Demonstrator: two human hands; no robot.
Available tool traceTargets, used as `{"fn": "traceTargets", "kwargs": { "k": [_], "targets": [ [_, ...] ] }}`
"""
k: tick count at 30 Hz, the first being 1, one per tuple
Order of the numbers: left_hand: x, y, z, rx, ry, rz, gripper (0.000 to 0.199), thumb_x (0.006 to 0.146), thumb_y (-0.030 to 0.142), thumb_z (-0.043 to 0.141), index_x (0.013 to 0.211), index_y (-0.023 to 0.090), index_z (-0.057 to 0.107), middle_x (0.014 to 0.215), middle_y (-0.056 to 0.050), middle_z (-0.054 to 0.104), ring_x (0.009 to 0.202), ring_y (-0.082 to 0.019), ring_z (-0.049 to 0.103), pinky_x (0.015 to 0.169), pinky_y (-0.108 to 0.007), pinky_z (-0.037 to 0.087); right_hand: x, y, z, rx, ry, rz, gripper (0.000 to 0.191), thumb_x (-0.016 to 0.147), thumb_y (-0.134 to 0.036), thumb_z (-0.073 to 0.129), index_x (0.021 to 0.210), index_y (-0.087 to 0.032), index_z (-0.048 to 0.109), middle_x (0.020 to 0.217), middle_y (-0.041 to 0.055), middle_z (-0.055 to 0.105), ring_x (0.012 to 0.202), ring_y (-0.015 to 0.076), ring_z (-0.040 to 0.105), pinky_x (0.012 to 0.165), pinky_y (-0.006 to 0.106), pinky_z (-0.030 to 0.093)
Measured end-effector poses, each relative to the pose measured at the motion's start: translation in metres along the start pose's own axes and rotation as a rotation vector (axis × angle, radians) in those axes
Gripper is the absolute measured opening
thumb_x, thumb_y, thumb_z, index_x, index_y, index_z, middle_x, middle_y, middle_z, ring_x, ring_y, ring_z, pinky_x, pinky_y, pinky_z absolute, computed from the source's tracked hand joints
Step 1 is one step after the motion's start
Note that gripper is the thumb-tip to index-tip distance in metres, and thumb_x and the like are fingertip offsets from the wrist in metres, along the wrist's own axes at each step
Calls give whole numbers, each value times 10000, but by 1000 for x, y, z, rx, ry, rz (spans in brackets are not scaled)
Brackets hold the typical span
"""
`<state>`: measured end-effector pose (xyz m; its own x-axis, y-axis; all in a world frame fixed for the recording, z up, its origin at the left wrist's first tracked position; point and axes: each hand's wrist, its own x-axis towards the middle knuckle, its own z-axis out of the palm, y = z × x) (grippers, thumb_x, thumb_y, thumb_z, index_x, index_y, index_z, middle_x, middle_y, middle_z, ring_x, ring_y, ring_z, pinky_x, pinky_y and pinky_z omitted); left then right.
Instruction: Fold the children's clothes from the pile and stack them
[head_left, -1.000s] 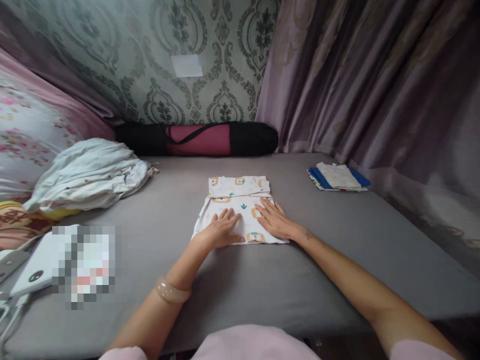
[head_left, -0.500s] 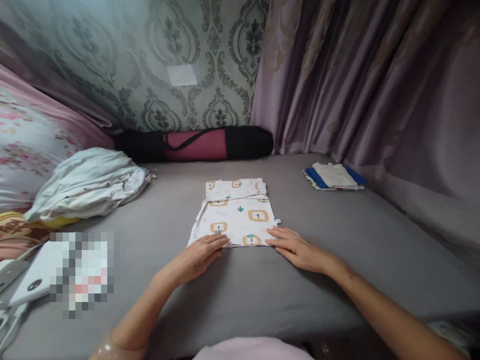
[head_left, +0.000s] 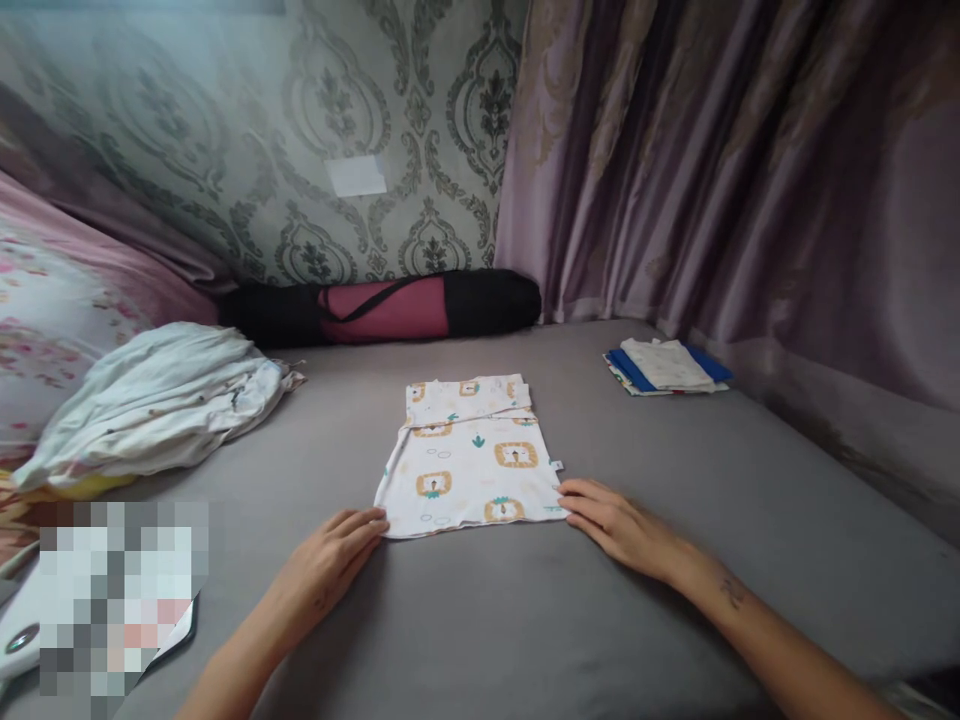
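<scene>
A white lion-print garment [head_left: 466,475] lies flat on the grey sheet, its far part folded over in a band and a small label sticking out at the right side. My left hand [head_left: 341,545] is at the near left corner, with its fingertips closed on the cloth edge. At the near right corner, the fingers of my right hand [head_left: 619,525] are likewise closed on the edge. Both thumbs are mostly hidden. Between the hands, the near edge runs slightly slanted, lower on the left.
A small stack of folded clothes [head_left: 664,367] sits at the right back. Crumpled pale cloth [head_left: 157,400] lies at the left, with a partly blurred white device [head_left: 26,620] nearer me. A long black and maroon bag [head_left: 390,310] rests along the wall. Purple curtains [head_left: 637,160] hang at the right.
My hands have moved apart, from lying on the near edge to its two corners. The near edge now spreads wider and closer to me. The view has tilted up slightly.
</scene>
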<state>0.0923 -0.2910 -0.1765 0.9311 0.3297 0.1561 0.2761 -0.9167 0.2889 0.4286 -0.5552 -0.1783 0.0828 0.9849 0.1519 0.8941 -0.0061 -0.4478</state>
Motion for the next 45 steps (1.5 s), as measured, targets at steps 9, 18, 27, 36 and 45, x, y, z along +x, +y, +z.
{"fn": "traceTargets", "kwargs": {
  "k": [9,18,27,36,45],
  "targets": [
    [8,-1,-5,-49,-12,-22,336,899,213,364,1014,250,678,1100,-43,702,1002,-187,658,854,-271,540,8,-6,-2,-3,51,23,309,979,-233,348,1111,-269,625,1148,60,640,1058,202,607,951,366,491],
    [18,-3,-2,-340,156,-194,210,898,304,417,975,224,595,825,-25,683,692,-135,647,568,-187,508,26,-3,3,448,186,289,334,998,-409,291,1121,-248,557,957,37,704,882,174,687,848,350,552],
    [31,-8,-8,-324,295,-217,216,869,361,490,921,221,645,912,-41,680,718,-141,612,613,-217,498,24,2,-8,226,132,141,335,881,-300,534,1215,-284,551,1237,44,614,1124,199,589,980,348,473],
    [53,-20,-18,-627,418,-358,290,802,458,631,894,186,670,877,-31,692,829,-169,622,793,-272,482,46,10,-12,189,335,80,232,910,-282,444,987,-263,662,1030,61,690,998,216,637,914,377,497],
    [115,-28,1,-898,677,-391,324,824,485,585,922,178,553,720,23,568,624,-106,506,563,-197,401,109,32,1,287,689,285,327,889,-460,476,998,-184,614,936,84,696,869,220,646,782,342,499]
  ]
}}
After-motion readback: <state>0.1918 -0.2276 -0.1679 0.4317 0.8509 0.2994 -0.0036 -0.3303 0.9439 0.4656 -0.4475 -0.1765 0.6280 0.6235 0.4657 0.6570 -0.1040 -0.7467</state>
